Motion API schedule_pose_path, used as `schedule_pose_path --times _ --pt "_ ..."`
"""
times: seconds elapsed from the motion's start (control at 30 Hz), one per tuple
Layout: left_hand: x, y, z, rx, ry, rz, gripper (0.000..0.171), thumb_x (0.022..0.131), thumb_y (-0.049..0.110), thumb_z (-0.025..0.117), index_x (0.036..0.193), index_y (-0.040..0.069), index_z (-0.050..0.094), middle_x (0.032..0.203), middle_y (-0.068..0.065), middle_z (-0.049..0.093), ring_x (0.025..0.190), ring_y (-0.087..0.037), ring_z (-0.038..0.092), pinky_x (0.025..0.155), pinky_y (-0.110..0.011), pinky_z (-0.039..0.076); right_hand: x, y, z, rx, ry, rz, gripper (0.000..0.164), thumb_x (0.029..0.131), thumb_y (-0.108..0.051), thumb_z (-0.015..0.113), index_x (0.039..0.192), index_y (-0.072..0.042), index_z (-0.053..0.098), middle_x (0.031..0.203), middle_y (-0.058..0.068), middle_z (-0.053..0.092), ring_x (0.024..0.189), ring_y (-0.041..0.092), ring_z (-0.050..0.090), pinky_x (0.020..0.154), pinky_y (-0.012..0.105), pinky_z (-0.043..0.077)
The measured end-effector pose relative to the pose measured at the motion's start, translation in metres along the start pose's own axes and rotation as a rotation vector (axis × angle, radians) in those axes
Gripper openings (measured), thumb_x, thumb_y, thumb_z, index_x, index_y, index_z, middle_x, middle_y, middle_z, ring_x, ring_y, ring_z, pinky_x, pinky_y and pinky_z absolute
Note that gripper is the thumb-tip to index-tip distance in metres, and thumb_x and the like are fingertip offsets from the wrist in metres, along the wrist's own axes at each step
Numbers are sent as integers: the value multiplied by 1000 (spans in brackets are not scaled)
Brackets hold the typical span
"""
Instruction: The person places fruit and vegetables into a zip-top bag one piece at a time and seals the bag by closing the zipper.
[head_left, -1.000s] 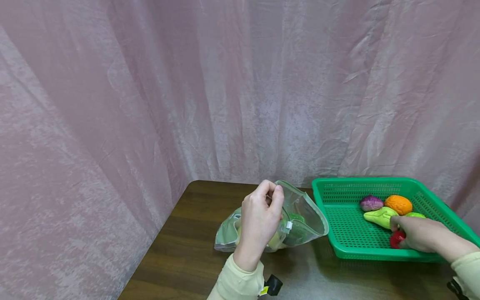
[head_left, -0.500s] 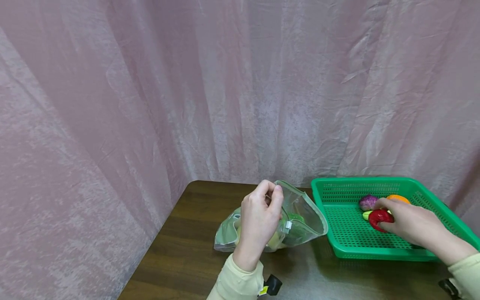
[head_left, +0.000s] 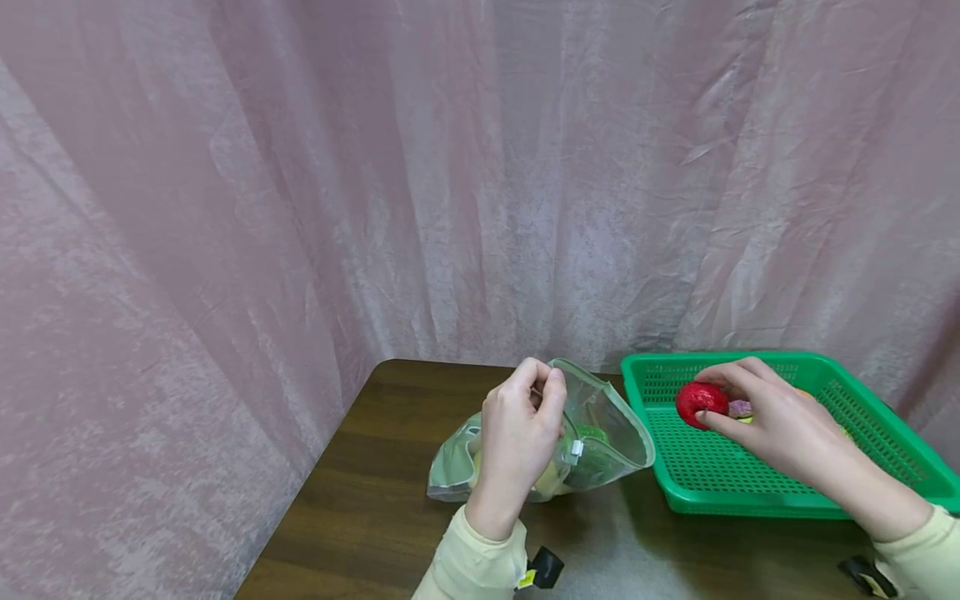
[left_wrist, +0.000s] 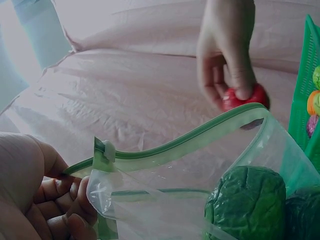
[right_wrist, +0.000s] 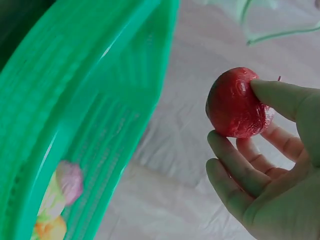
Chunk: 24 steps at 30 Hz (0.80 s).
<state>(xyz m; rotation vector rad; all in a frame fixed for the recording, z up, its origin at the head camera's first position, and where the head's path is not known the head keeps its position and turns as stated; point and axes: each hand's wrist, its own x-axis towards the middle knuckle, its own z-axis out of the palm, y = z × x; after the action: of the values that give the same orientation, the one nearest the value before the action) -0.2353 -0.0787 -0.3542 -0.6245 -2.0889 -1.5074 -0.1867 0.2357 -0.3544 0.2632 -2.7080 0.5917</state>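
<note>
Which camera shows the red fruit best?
The right wrist view: the red fruit is largest, mostly uncovered by the right hand. The head view shows it smaller; in the left wrist view, the hand and bag rim cover part.

No readable text, brand or number anywhere. Small bright-yellow patch (head_left: 528, 579) beside black blocky device (head_left: 550, 568) at pale yellow-green left sleeve (head_left: 474, 560): any lettering too small to read.
</note>
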Motion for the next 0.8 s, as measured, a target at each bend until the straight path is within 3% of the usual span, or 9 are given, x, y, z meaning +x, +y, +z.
schedule_pose_path --times 0.17,0.27,0.4,0.63,0.8 --pt "0 1 0 -3 -5 -1 28 109 15 62 81 18 63 57 13 55 47 1 58 50 -28 48 4 -25 2 66 43 -24 42 93 -24 92 130 -20 72 121 3 62 101 27 76 73 30 58" --pt "0 1 -1 -7 -9 -4 28 109 15 62 81 18 63 58 13 55 47 1 58 50 -28 48 7 -39 4 78 53 -24 41 95 -26 91 130 -21 72 124 2 61 103 27 75 72 31 56" --pt "0 1 -1 -8 -11 -2 28 109 15 62 82 18 63 58 13 55 47 1 58 50 -28 48 12 -55 7 112 35 -34 42 95 -27 90 132 -22 72 121 -1 63 108 26 74 71 36 54" --pt "0 1 -1 -12 -12 -1 28 109 15 62 82 18 63 59 12 56 48 1 57 49 -28 48 23 -74 21 184 -11 -95 44 94 -23 91 134 -19 73 118 -2 65 107 23 74 85 41 62" --pt "1 1 -2 -26 -21 -11 27 111 17 62 84 17 64 62 10 58 49 -1 57 47 -29 49 28 -83 29 202 -45 -100 40 97 -27 89 134 -22 74 118 -4 66 107 22 75 85 44 61"
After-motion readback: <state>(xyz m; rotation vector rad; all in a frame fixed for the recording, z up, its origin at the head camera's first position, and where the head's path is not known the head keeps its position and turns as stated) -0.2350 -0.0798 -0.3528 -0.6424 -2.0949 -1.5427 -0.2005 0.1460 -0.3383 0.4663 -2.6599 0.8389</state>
